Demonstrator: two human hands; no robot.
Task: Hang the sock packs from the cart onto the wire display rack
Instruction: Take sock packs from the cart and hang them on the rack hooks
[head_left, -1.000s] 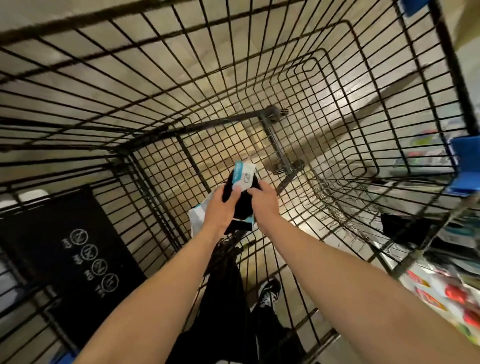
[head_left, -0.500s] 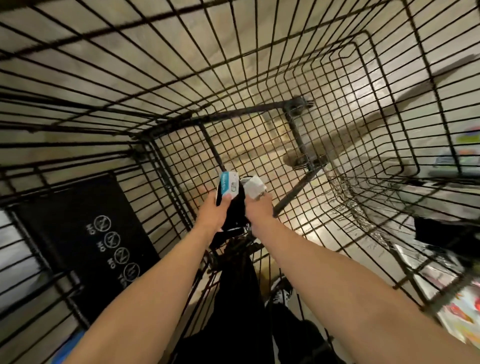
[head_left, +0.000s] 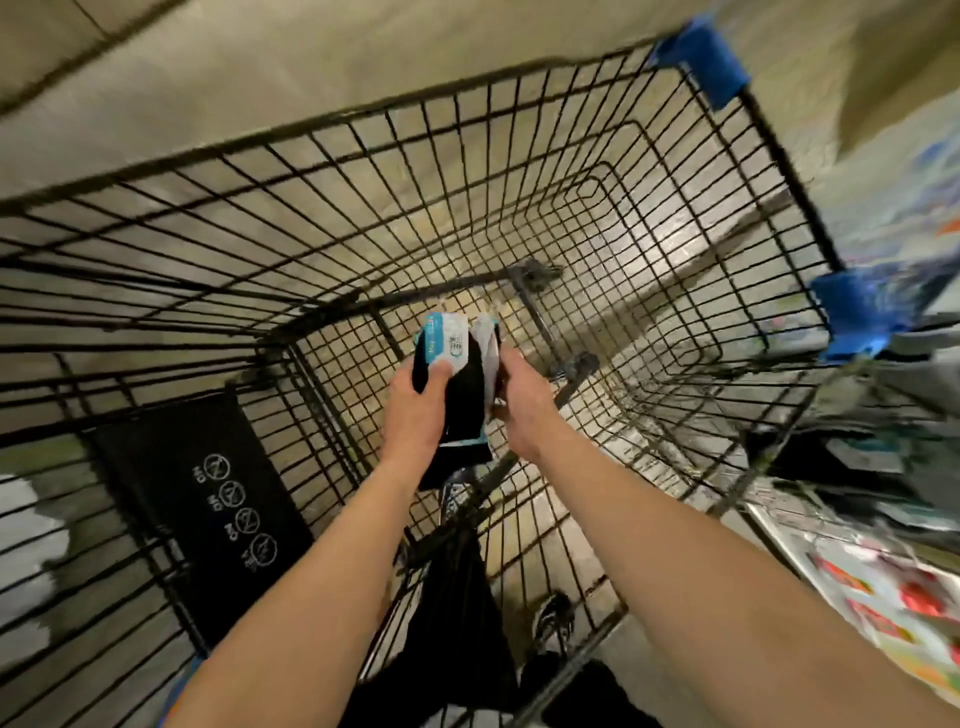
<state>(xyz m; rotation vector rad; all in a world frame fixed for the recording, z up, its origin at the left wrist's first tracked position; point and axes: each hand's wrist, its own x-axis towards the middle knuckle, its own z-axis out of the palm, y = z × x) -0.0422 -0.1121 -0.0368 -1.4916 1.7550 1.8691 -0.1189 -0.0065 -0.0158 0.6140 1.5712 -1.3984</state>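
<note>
I look down into a black wire cart (head_left: 519, 171). Above its floor I hold black sock packs with both hands. My left hand (head_left: 415, 413) grips a pack (head_left: 449, 348) with a teal and white card label, thumb on the label. My right hand (head_left: 519, 400) is closed on a second black pack with a white label (head_left: 488, 345), pressed against the first. The dark sock fabric (head_left: 460, 410) hangs between my palms. Blurred hanging goods on the display rack (head_left: 852, 457) show at the right edge.
The cart's black child-seat flap (head_left: 208, 499) with warning icons lies at lower left. Blue corner bumpers (head_left: 701, 62) mark the cart's far rim. Colourful packaged goods (head_left: 893, 603) sit at lower right. My dark trousers and a shoe (head_left: 556, 618) show through the wire floor.
Both hands have lifted the sock packs up from the cart floor. The view has pulled back and tilted up, so the cart's rim and blue corners now show.
</note>
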